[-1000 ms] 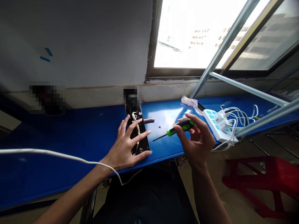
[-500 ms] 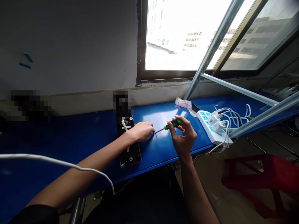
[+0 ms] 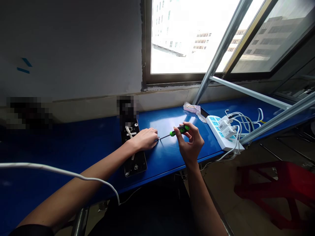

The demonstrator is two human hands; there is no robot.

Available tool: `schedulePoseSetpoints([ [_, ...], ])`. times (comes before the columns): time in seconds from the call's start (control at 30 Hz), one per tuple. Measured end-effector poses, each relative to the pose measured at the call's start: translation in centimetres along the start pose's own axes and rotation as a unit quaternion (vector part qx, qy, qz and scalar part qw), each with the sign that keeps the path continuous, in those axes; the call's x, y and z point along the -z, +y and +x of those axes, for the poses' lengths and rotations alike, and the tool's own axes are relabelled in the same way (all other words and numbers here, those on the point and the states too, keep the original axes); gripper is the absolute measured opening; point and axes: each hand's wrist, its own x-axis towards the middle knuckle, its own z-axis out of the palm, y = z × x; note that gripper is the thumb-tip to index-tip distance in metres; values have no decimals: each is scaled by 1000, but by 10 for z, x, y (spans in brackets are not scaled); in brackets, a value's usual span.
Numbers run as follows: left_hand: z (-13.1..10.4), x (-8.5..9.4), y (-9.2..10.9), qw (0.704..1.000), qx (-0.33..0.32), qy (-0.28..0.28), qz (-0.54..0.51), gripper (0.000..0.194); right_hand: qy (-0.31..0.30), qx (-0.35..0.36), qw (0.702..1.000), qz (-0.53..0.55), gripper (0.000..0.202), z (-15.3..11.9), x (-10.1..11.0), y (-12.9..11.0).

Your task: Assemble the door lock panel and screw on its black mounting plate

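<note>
My right hand (image 3: pixel 190 142) is closed round a screwdriver (image 3: pixel 180 130) with a green and black handle. Its thin shaft slants down to the left, and the tip is close to the fingertips of my left hand (image 3: pixel 146 139). Those fingers are pinched together near the blue tabletop; a tiny dark thing shows at them, too small to name. Beneath my left wrist lies a flat black panel (image 3: pixel 136 163) with round metal fittings and white strips, partly covered by the forearm.
A white power strip (image 3: pixel 227 142) with plugged-in chargers and cables stands at the right. Behind it are a plastic packet (image 3: pixel 192 107) and a metal frame (image 3: pixel 251 93). A white cable (image 3: pixel 73 173) crosses my left forearm. A red stool (image 3: pixel 290 180) stands on the floor.
The whole view has shifted slightly, so everything appears a little further left. The screwdriver tip stays by my left fingertips, and both hands keep nearly the same pose.
</note>
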Motion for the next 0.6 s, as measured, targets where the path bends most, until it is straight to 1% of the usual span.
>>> schedulePoseSetpoints([
  [0.2, 0, -2, -2, 1000, -6, 0, 0, 27, 2, 2, 1000, 2, 31, 0, -1, 2],
  [0.37, 1, -1, -2, 1000, -9, 15, -6, 25, 11, 4, 1000, -1, 34, 1, 5, 3],
  [0.47, -1, 1, 0, 999, -11, 40, -15, 22, 9, 8, 1000, 12, 35, 3, 11, -6],
  [0.6, -7, 6, 5, 997, -12, 70, -26, 17, 26, 37, 998, 46, 37, 11, 15, -27],
])
